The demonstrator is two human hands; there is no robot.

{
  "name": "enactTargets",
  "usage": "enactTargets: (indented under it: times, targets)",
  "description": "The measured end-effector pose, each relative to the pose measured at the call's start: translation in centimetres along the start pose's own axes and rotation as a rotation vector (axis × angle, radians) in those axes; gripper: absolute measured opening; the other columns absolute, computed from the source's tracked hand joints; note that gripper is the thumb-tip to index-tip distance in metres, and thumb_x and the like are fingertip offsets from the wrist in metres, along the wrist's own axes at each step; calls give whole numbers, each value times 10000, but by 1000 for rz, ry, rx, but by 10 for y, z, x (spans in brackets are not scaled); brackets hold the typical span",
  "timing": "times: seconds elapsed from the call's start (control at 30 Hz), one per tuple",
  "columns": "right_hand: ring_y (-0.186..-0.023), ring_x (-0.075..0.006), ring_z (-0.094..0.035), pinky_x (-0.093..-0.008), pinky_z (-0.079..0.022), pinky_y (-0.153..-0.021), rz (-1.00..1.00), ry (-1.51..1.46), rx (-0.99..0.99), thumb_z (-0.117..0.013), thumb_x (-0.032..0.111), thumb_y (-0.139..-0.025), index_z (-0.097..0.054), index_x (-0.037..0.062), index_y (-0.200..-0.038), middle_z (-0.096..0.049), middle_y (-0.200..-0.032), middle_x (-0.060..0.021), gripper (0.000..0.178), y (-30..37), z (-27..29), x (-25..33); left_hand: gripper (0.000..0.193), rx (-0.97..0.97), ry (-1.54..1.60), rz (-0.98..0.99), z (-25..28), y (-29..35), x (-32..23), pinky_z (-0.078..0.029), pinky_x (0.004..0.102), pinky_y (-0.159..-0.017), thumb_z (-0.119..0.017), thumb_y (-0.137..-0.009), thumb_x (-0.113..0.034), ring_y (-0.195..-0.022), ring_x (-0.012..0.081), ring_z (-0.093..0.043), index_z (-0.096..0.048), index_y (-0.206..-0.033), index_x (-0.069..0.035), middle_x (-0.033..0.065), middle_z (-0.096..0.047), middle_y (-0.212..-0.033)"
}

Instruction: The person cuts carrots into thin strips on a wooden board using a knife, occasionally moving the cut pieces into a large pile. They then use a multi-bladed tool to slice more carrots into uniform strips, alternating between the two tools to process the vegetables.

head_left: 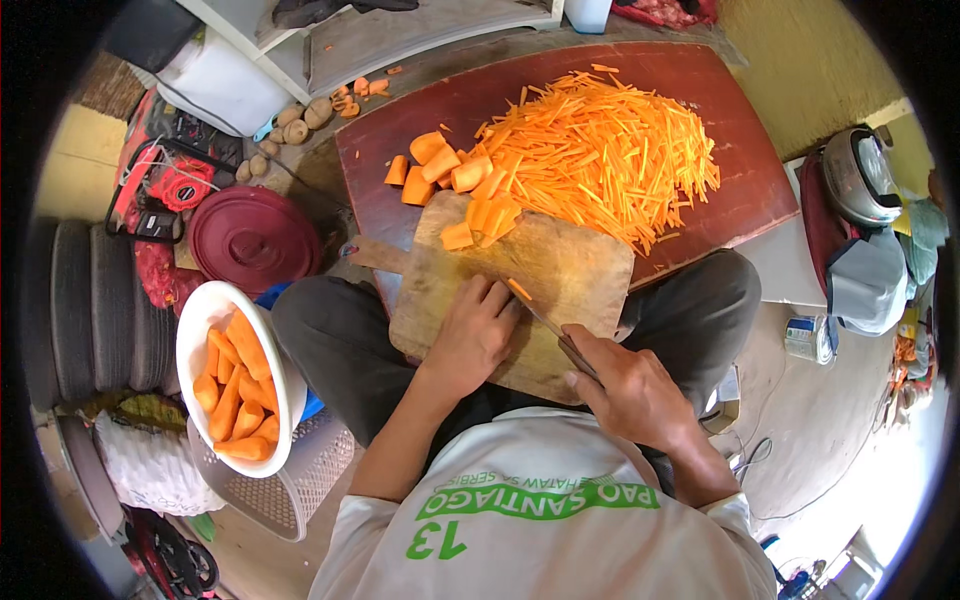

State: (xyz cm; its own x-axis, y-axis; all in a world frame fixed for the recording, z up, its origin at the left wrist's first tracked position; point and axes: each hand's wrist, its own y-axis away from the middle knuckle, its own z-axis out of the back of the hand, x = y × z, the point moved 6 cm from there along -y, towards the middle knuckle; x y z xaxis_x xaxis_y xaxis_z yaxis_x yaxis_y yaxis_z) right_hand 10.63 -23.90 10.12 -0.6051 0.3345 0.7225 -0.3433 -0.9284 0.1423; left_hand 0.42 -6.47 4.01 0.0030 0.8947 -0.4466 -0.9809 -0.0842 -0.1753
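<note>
My right hand grips a knife, its blade slanting away to the left over a wooden cutting board. A thin carrot strip lies at the blade's tip. Beside the blade, my left hand presses down on the board with curled fingers; whatever is under them is hidden. Several cut carrot slices rest on the board's far edge. Beyond it, carrot chunks and a large heap of carrot sticks lie on a dark red tabletop.
To my left stands a white basin of peeled carrots, above a perforated plastic basket. A maroon lid, a red machine and stacked tires are farther left. A rice cooker and a can are right.
</note>
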Motion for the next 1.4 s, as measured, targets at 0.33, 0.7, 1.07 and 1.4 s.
enactTargets:
  times: [0.33, 0.7, 1.07, 1.4]
  targets:
    - [-969, -506, -762, -583, -617, -800, -7, 53, 42, -756, 132, -1036, -563, -6, -1479, -771, -1054, -305, 503, -11, -4, 6, 312, -117, -39, -19, 0, 3, -1, -539, 472, -973, -683, -878, -99, -1073, 363, -610, -781, -1134, 49, 165, -689, -1178]
    - [-926, -500, -763, -552, -625, -753, -8, 139, 94, -760, 120, -1021, -566, -1, -1483, -769, -1039, -296, 515, -15, -13, 5, 286, -120, 10, 4, 2, 8, -1, -535, 473, -971, -699, -873, -98, -1084, 368, -618, -776, -1103, 55, 174, -689, -1194]
    - [-912, -502, -752, -557, -609, -724, 95, 99, -69, -740, 127, -1034, -592, 16, -1431, -749, -1006, -285, 438, -14, -15, -1, 251, -149, -62, -25, 0, 5, -1, -542, 454, -961, -710, -863, -109, -1067, 347, -631, -786, -1047, 44, 156, -715, -1165]
    - [-938, -521, -743, -565, -603, -748, 142, 39, -110, -753, 143, -1033, -599, 3, -1429, -755, -1009, -296, 448, -21, -11, 2, 237, -183, -86, -53, 0, 6, -3, -541, 450, -957, -702, -868, -104, -1036, 339, -636, -786, -1036, 42, 156, -721, -1146]
